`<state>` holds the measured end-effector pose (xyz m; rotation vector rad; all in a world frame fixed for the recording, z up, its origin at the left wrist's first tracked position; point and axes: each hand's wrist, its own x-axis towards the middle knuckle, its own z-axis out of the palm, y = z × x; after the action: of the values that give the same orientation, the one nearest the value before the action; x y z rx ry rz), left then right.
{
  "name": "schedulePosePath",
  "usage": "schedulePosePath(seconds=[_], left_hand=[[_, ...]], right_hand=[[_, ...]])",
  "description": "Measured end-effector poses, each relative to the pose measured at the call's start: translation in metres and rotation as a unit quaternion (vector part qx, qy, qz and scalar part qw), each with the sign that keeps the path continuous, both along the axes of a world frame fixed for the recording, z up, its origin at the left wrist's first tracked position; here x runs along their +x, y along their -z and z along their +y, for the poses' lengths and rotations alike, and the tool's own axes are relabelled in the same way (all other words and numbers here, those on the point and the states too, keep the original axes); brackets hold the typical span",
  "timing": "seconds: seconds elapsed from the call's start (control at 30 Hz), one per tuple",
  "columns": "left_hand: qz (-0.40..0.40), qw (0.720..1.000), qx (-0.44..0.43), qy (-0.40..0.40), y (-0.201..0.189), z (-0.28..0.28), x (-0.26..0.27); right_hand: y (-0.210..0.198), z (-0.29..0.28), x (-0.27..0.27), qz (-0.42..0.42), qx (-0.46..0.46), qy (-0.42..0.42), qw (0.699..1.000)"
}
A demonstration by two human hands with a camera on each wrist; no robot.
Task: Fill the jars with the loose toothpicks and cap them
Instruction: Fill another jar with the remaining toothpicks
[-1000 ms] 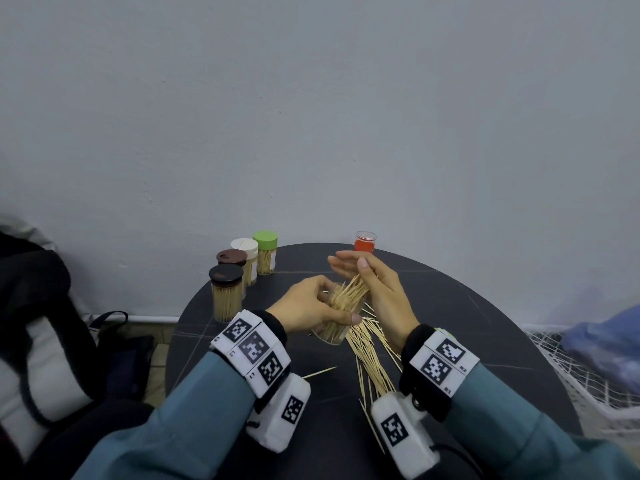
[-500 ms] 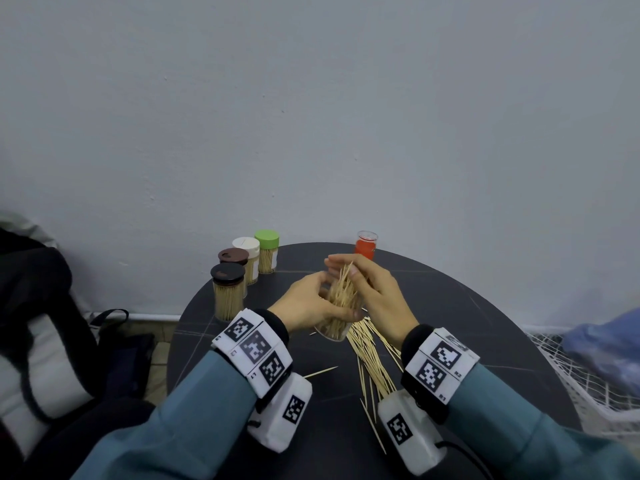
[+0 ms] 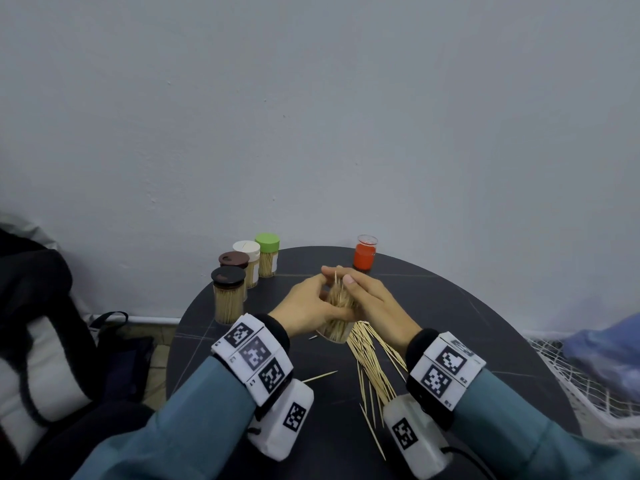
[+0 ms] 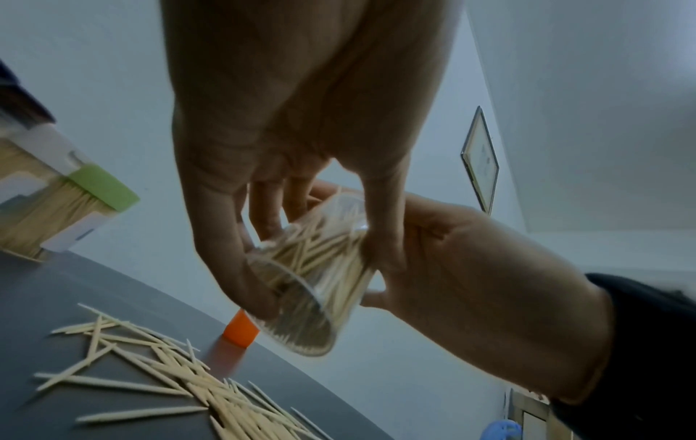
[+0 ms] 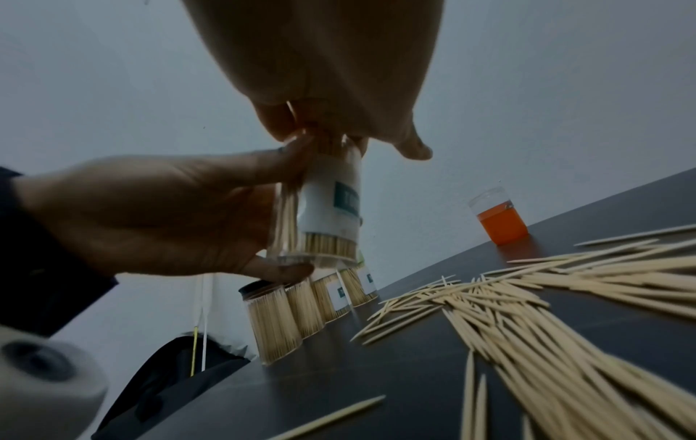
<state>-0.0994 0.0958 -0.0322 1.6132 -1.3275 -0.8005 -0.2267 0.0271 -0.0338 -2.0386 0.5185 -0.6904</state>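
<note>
My left hand point(image 3: 308, 306) grips a clear jar point(image 3: 334, 332) just above the dark table, tilted a little toward me. The jar point(image 4: 312, 282) is packed with toothpicks. My right hand point(image 3: 365, 297) sits over the jar's mouth, its fingers pinching the toothpick ends that stick out; one toothpick pokes up between the fingers. In the right wrist view the jar point(image 5: 327, 208) shows a white label. Loose toothpicks point(image 3: 374, 365) lie fanned out on the table below the jar and toward my right wrist. An orange cap point(image 3: 364, 252) stands at the table's far edge.
Four capped, filled jars stand at the table's back left: black cap point(image 3: 228, 296), brown point(image 3: 234, 259), white point(image 3: 246, 251), green point(image 3: 267, 254). The round table point(image 3: 467, 323) ends near the wall. A black bag point(image 3: 34, 323) lies left, a white wire basket point(image 3: 588, 393) right.
The bundle that leaned out of the jar has gone deeper in and stands more upright. My right hand has closed in over the jar's mouth, next to the left hand.
</note>
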Motion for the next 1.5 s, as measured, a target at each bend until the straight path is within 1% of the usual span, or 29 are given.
schedulePosePath(seconds=[0.13, 0.27, 0.33, 0.37, 0.43, 0.47, 0.5, 0.57, 0.67, 0.73, 0.87, 1.03, 1.1, 1.23, 1.3, 1.5], left_hand=[[0.020, 0.999, 0.002, -0.032, -0.002, 0.000, 0.005], [0.020, 0.999, 0.002, -0.031, -0.003, 0.000, 0.004], [0.015, 0.999, -0.012, -0.032, -0.003, 0.001, 0.004], [0.006, 0.999, -0.026, -0.039, -0.003, 0.001, 0.004], [-0.025, 0.996, -0.063, -0.066, -0.004, 0.003, 0.004], [-0.042, 0.993, -0.083, -0.079, -0.005, 0.004, 0.004], [-0.056, 0.989, -0.101, -0.090, -0.005, 0.004, 0.004], [-0.076, 0.983, -0.129, -0.103, -0.006, 0.005, 0.005], [-0.117, 0.975, -0.148, -0.114, -0.007, 0.002, 0.006], [-0.145, 0.971, -0.156, -0.112, -0.008, 0.001, 0.005], [-0.166, 0.967, -0.168, -0.090, -0.008, 0.003, 0.004], [-0.150, 0.968, -0.171, -0.107, -0.006, 0.000, 0.009], [-0.145, 0.969, -0.167, -0.106, -0.004, -0.001, 0.010], [-0.133, 0.976, -0.150, -0.084, -0.003, 0.000, 0.006], [-0.132, 0.977, -0.150, -0.077, -0.005, 0.001, 0.006], [-0.124, 0.978, -0.140, -0.091, -0.004, 0.000, 0.008]], right_hand=[[0.001, -0.002, 0.000, 0.011, -0.018, 0.011, 1.000], [-0.004, -0.004, -0.003, 0.026, -0.033, 0.010, 0.999], [-0.006, -0.003, -0.005, 0.024, -0.064, 0.025, 0.997], [-0.008, -0.002, -0.007, 0.012, -0.094, 0.043, 0.995], [-0.013, 0.000, -0.010, -0.038, -0.155, 0.099, 0.982], [-0.016, 0.001, -0.011, -0.058, -0.172, 0.123, 0.976], [-0.018, 0.001, -0.011, -0.064, -0.174, 0.136, 0.973], [-0.020, 0.002, -0.011, -0.051, -0.168, 0.137, 0.975], [-0.020, 0.003, -0.009, -0.045, -0.174, 0.140, 0.974], [-0.019, 0.003, -0.007, -0.047, -0.185, 0.156, 0.969], [-0.022, 0.000, -0.005, -0.057, -0.189, 0.180, 0.964], [-0.023, 0.005, -0.007, -0.045, -0.142, 0.127, 0.981], [-0.022, 0.007, -0.006, -0.041, -0.145, 0.131, 0.980], [-0.022, 0.002, -0.006, -0.051, -0.164, 0.173, 0.970], [-0.023, 0.001, -0.006, -0.051, -0.170, 0.180, 0.967], [-0.025, 0.007, -0.007, -0.037, -0.156, 0.147, 0.976]])
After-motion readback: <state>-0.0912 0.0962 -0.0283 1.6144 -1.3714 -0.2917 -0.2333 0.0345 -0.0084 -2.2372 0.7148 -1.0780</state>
